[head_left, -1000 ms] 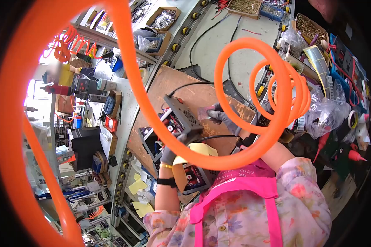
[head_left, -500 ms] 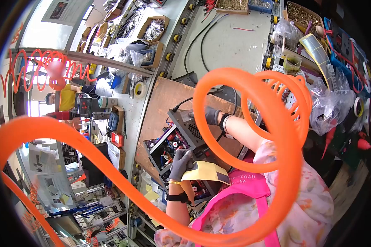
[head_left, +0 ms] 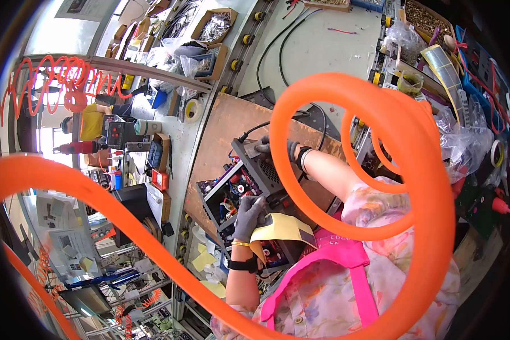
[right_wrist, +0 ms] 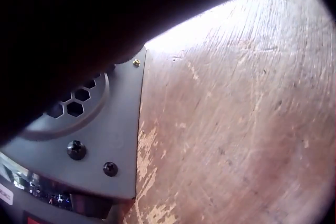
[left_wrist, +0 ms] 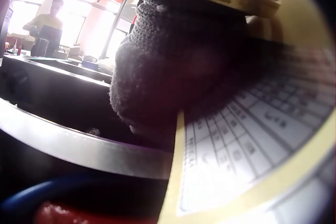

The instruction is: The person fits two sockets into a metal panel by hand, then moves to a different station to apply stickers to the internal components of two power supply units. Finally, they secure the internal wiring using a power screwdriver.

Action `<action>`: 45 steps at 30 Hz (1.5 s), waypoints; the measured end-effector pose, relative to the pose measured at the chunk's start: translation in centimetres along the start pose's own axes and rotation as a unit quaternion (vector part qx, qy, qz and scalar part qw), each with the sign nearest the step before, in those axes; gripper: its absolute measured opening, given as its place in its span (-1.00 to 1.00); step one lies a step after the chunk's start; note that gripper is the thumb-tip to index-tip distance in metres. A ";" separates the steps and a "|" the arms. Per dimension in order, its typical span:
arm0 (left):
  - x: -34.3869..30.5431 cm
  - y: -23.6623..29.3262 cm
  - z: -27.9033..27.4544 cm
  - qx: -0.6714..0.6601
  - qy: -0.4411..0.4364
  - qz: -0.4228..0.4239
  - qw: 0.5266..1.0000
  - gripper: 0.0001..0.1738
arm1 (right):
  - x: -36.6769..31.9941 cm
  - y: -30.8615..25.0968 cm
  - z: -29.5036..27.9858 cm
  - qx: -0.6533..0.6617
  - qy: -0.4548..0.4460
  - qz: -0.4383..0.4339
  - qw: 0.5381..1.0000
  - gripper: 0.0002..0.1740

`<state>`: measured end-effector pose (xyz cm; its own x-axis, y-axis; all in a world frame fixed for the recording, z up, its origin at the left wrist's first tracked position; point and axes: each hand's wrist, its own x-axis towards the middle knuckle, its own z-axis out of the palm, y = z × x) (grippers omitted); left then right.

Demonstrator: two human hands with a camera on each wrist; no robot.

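My left hand [head_left: 248, 218], in a grey knit glove, grips a yellow-backed label sheet [head_left: 283, 226] near the open metal case [head_left: 224, 212]. The left wrist view shows printed rows on the label sheet [left_wrist: 252, 140] beside the gloved hand [left_wrist: 168, 61]. Wiring and coloured parts show inside the case. My gloved right hand [head_left: 280, 149] reaches through the hose loop, fingers stretched over the top of the case's vented end panel [head_left: 263, 169]. In the right wrist view that hand is a dark shape over the grey panel [right_wrist: 102, 140], with hexagonal holes and screws. A second case [head_left: 280, 255] sits partly under the sheet.
A coiled orange hose [head_left: 334, 85] hangs close before the head camera, crossing much of the view. The case rests on a scuffed wooden board [head_left: 212, 150]. A black cable [head_left: 323, 127] runs behind. Beyond are a tray of metal parts [head_left: 214, 26] and plastic bags [head_left: 464, 144].
The right hand held a small translucent piece beside the case a second ago, then moved left onto the vented panel. The left hand keeps the sheet. The hose swung across the view.
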<state>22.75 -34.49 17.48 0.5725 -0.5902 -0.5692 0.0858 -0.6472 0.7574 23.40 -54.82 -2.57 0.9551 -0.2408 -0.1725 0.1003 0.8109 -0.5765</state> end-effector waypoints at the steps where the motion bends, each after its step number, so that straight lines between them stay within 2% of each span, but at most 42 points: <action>1: 0.1 -0.2 -0.1 -0.002 -0.002 -0.003 1.000 -0.78 | 0.0 0.0 0.0 0.001 -0.008 -0.001 1.000 -0.68; 12: 0.1 -0.1 0.1 -0.002 0.015 -0.028 0.999 -0.78 | -0.2 -0.3 0.5 -0.016 0.012 -0.015 1.000 -0.72; 16: 0.3 -0.5 0.0 0.000 0.019 -0.021 1.000 -0.76 | 0.0 0.3 0.4 -0.044 0.028 -0.071 0.996 -0.71; 18: 0.4 -0.7 0.0 -0.005 0.021 -0.018 1.000 -0.76 | 0.2 0.2 0.6 -0.012 0.032 -0.059 0.998 -0.70; 22: 0.3 -0.8 0.0 -0.016 0.018 -0.019 1.000 -0.77 | -0.7 -0.3 0.8 -0.061 0.021 -0.071 0.995 -0.69; 27: 0.3 -0.7 0.2 -0.018 0.021 -0.019 0.999 -0.78 | -1.1 -1.3 1.3 -0.073 0.026 -0.001 0.997 -0.65; 36: 0.3 -0.9 0.1 -0.027 0.025 -0.012 0.999 -0.78 | -1.2 -2.2 2.7 -0.153 0.062 -0.017 0.986 -0.64; 39: 0.2 -0.5 0.2 -0.009 0.028 -0.013 0.999 -0.78 | -1.6 -2.2 3.6 -0.341 0.132 -0.090 0.926 -0.62; 45: 0.5 -1.4 -0.1 -0.027 0.019 -0.008 0.999 -0.78 | -4.7 -3.8 6.0 -0.636 0.152 -0.135 0.744 -0.56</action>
<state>22.96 -33.82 16.17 0.6017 -0.5595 -0.5700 0.1389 -0.6295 0.7645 20.20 -53.57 5.17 0.8209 -0.5705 0.0260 -0.2525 -0.4035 -0.8795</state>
